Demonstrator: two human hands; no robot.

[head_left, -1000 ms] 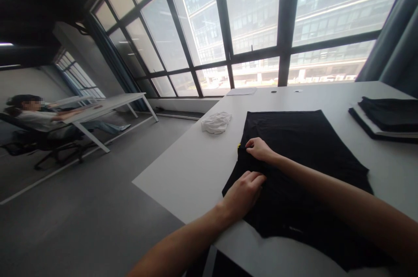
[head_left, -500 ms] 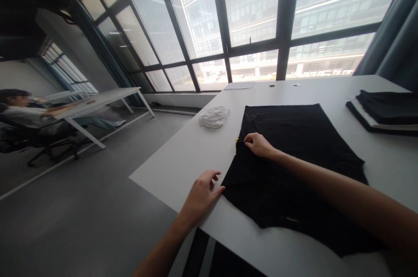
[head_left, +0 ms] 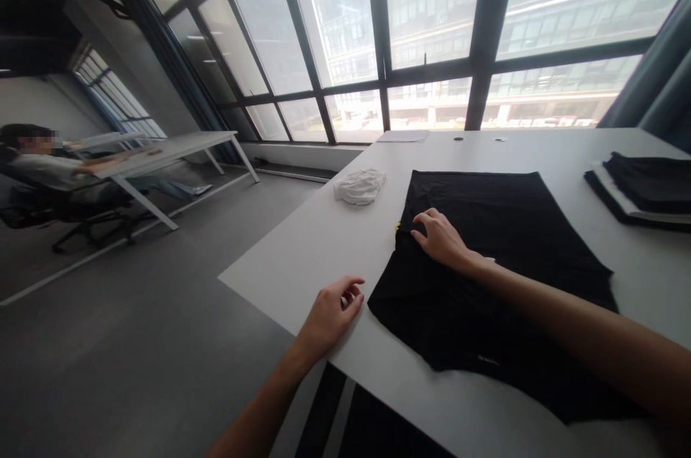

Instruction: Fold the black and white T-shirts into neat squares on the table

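A black garment (head_left: 502, 256) lies spread flat on the white table (head_left: 335, 242). My right hand (head_left: 441, 236) rests palm down on its left edge with the fingers stretched out, beside a small yellow bit (head_left: 398, 227) peeking out from under the cloth. My left hand (head_left: 330, 312) lies on the bare table just left of the garment's near corner, fingers loosely curled and holding nothing.
A crumpled white cloth (head_left: 359, 186) sits on the table beyond my hands. A stack of folded dark clothes (head_left: 645, 190) lies at the far right. A sheet of paper (head_left: 404, 136) is near the window. Another person (head_left: 40, 163) sits at a second table at the left.
My left hand slid off the garment leftward onto the bare table. My right hand went from pinching the garment's edge to lying flat on it.
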